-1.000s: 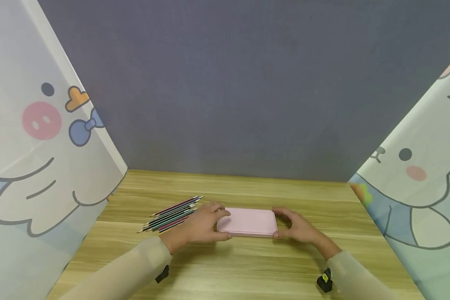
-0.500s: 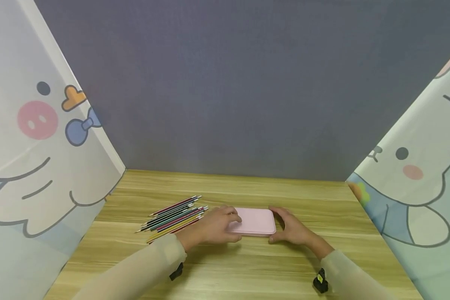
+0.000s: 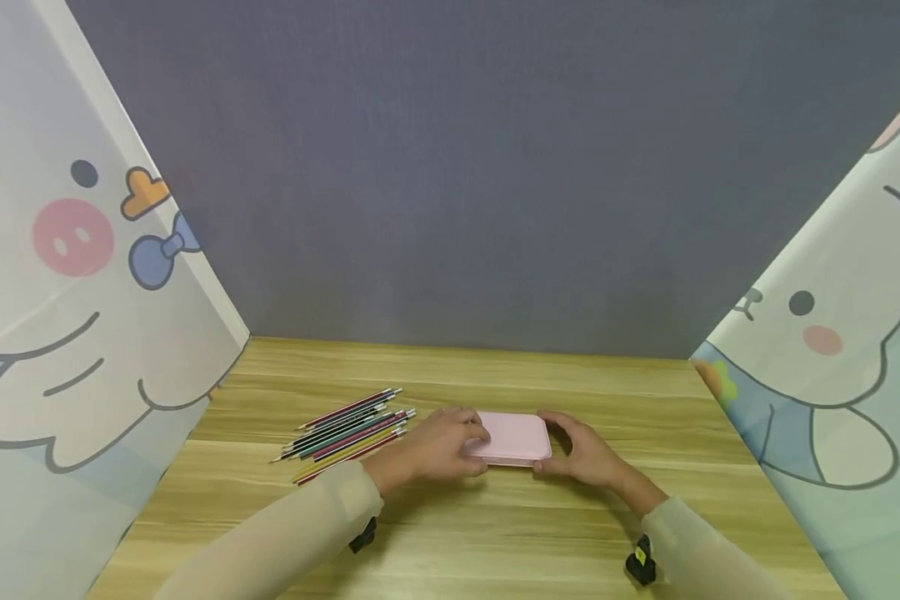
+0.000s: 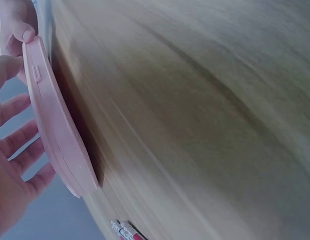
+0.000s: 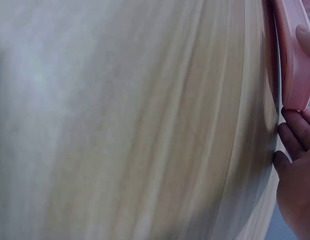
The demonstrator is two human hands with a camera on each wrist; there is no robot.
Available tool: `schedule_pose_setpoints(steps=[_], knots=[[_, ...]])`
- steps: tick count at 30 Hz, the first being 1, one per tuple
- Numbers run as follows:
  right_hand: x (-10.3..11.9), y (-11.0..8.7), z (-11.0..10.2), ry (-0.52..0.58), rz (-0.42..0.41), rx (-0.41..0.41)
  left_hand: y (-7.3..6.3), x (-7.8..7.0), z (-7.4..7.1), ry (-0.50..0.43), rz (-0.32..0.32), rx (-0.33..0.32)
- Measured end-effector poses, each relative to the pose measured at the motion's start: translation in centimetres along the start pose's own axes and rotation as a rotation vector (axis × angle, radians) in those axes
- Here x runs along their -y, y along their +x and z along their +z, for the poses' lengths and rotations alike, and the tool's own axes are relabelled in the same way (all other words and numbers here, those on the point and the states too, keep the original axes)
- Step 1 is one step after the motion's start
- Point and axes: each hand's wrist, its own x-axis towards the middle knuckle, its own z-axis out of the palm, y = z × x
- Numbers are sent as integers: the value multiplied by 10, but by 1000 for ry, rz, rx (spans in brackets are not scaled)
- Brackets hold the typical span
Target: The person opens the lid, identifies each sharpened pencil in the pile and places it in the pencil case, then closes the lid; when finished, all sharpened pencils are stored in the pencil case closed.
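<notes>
A pink pencil case (image 3: 513,435) with rounded corners and a small front latch lies closed on the wooden table. My right hand (image 3: 588,457) holds its right end, thumb at the front and fingers round the back corner. In the right wrist view, fingertips of that hand meet the end of the case (image 5: 297,80). Over the left part of the lid lies my left hand (image 3: 442,446), hiding that end in the head view. From the left wrist, its fingers (image 4: 20,137) appear spread along the lid side of the case (image 4: 57,120).
Several pencils (image 3: 345,433), striped and in mixed colours, lie in a loose row left of the case. Their ends come close to my left forearm. A grey panel (image 3: 457,183) stands behind the table (image 3: 570,550), with cartoon-printed panels at both sides.
My left hand has slid right across the lid, uncovering more pencil ends. The right hand has drawn in slightly at the case's end, and more of the case's front wall shows.
</notes>
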Motion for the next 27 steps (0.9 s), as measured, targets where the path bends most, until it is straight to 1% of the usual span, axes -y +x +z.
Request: schedule_pose_setpoints(steps=[5, 10, 15, 21, 27], knots=[[0, -1, 1, -1, -10, -9, 1, -2, -5, -4, -1, 7], [3, -1, 1, 32, -18, -23, 4, -3, -5, 16, -3, 5], [4, -2, 2, 32, -15, -38, 8, -6, -4, 33, 10, -11], [6, -1, 2, 35, -15, -32, 13, -7, -3, 89, 18, -25], [10, 1, -2, 8, -9, -28, 19, -10, -3, 141, 55, -12]])
